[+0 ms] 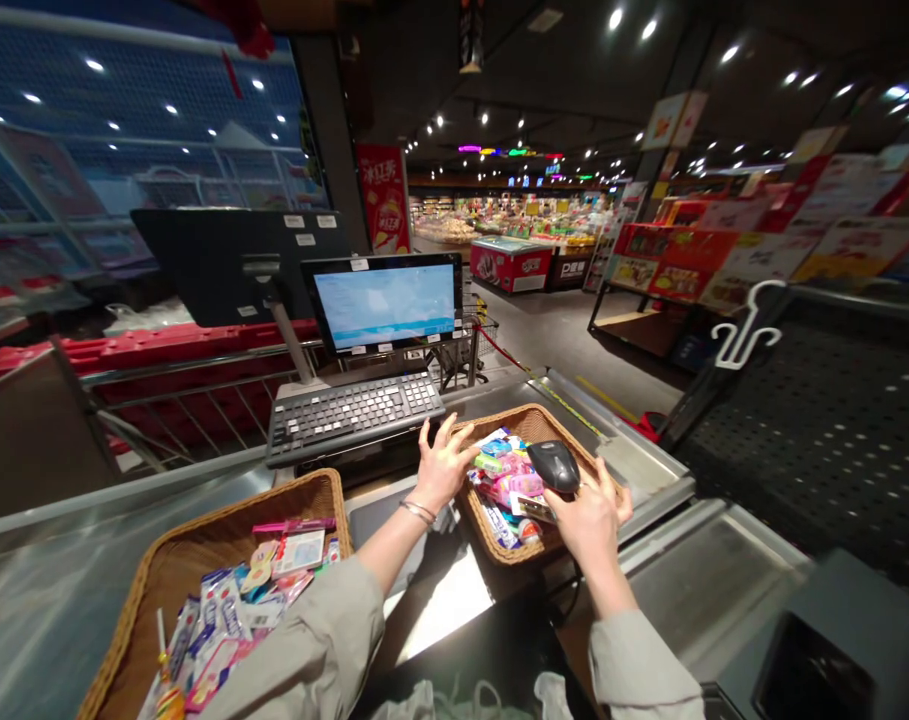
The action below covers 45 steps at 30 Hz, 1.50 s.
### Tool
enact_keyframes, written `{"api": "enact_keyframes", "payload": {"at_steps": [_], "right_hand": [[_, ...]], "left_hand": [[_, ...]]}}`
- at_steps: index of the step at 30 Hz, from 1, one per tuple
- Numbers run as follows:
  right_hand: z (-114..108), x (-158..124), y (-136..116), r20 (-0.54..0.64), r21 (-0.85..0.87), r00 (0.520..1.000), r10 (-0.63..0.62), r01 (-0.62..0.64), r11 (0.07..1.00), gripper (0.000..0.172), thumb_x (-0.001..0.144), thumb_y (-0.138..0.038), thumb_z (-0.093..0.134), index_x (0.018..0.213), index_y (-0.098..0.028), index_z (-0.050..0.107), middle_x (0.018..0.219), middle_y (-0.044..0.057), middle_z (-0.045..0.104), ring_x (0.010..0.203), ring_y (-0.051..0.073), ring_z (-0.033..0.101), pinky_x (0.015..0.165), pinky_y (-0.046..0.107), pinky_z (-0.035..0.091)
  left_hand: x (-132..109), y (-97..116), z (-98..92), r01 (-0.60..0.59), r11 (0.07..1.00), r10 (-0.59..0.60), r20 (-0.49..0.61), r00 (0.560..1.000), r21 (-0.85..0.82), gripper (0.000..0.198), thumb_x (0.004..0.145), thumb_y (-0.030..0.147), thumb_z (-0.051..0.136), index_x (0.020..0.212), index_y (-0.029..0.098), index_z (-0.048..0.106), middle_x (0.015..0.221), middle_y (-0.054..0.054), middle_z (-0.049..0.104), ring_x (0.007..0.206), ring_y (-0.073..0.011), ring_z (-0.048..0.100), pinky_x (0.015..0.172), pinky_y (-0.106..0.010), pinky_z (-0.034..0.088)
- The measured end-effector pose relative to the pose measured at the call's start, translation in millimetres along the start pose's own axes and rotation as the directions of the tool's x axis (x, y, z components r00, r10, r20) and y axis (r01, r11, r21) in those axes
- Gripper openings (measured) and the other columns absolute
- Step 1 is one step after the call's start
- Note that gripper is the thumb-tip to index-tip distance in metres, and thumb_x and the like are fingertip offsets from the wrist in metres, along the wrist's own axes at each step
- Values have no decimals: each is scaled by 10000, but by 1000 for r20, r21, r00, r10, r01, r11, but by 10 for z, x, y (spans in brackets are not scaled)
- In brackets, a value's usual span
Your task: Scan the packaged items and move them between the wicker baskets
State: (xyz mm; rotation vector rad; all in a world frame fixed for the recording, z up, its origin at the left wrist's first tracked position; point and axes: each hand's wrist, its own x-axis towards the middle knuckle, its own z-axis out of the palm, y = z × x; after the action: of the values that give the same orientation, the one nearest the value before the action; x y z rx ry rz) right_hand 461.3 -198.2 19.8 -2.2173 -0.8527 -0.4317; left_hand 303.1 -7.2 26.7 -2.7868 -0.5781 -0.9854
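My left hand (443, 468) is at the left rim of a small brown wicker basket (503, 555). Its fingers are spread, with the thumb side over the rim. On the opposite side, my right hand (590, 512) closes around the basket's right rim, its thumb inside and fingertips toward the outside. A black rounded device (554, 466), like a handheld scanner head, lies over the basket contents beside my right thumb; its lower part is hidden. Inside the basket is a heap of colourful small candy packets (508, 480).
A larger wicker basket (128, 590) with candy packets and a lollipop stands at left. Behind are a keyboard (356, 408) and a lit monitor (388, 300). A metal counter (653, 465) runs to the right, near a black perforated panel (821, 420) with white hooks (746, 325).
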Motion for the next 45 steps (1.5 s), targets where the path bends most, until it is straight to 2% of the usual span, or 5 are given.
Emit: {"api": "enact_keyframes", "payload": {"at_steps": [7,19,31,37,45], "right_hand": [[-32,-18,104,18,-7,999,32,-32,999,471,792,-605,499,1014,-254,721,1161,66,704,1353,304,355,1102,575,77],[-152,-60,211,14,-36,992,126,-125,991,488,788,-618,502,975,-233,736,1158,90,698,1324,327,375,1102,567,56],[-270,-111,349,-36,-90,986,162,-164,982,547,771,-655,484,964,-206,731,1120,105,709,1309,306,397,1115,560,91],[-239,-97,281,-60,-67,987,148,-152,986,442,776,-581,520,905,-217,737,1100,101,716,1318,318,400,1107,573,92],[-45,-33,-33,40,27,997,70,-71,997,417,766,-567,529,935,-248,738,1130,77,713,1340,302,384,1113,560,63]], "left_hand": [[3,83,150,-73,996,76,58,995,-48,263,846,242,655,1067,381,694,1389,11,584,1420,-306,334,1150,-690,67],[53,231,267,-137,986,153,190,970,-94,382,862,228,623,1200,407,631,1460,7,512,1443,-305,285,1143,-695,90],[93,483,308,-195,964,233,221,947,-183,420,882,266,578,1293,353,570,1462,-26,511,1445,-309,277,1147,-692,88],[97,371,215,-148,980,175,218,960,-135,460,897,407,549,1344,299,534,1501,-69,459,1449,-338,262,1149,-685,89],[-45,97,-12,-37,999,43,189,981,-34,444,880,412,582,1310,303,561,1482,-61,484,1445,-341,273,1155,-680,84]]}}
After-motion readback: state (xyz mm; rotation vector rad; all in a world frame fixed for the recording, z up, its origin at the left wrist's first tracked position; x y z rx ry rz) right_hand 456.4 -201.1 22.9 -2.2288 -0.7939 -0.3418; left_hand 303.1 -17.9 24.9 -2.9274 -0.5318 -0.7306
